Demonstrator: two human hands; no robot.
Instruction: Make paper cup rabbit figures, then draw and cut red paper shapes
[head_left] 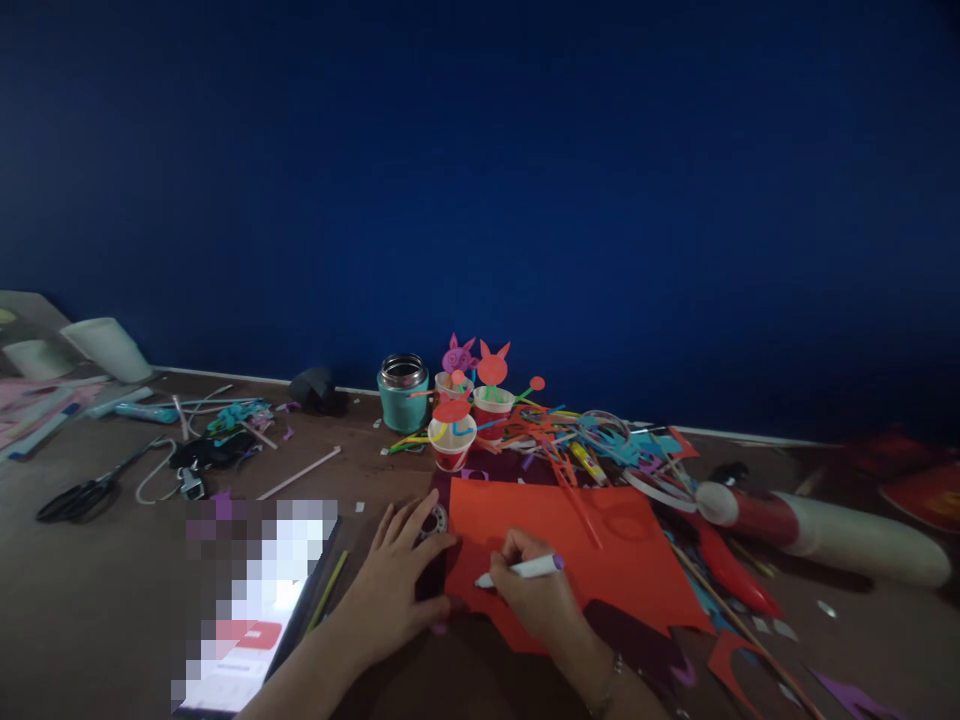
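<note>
Marker (536, 567): gripped by curled fingers of the right hand (544, 600), tip best guided lightly
Red paper (600, 565): laid in front of cups (452, 448)
Left hand (401, 575): fingers spread at paper's edge, best pressed flat

We have a dark brown table (67, 610) before us. On its left we see black scissors (84, 497) and, nearer the middle, a lit phone (259, 615); at the far side stand a teal jar (403, 400) and paper cups (453, 458). An orange-red sheet (626, 560) lies near, a long white-and-red cylinder (855, 540) at right.
</note>
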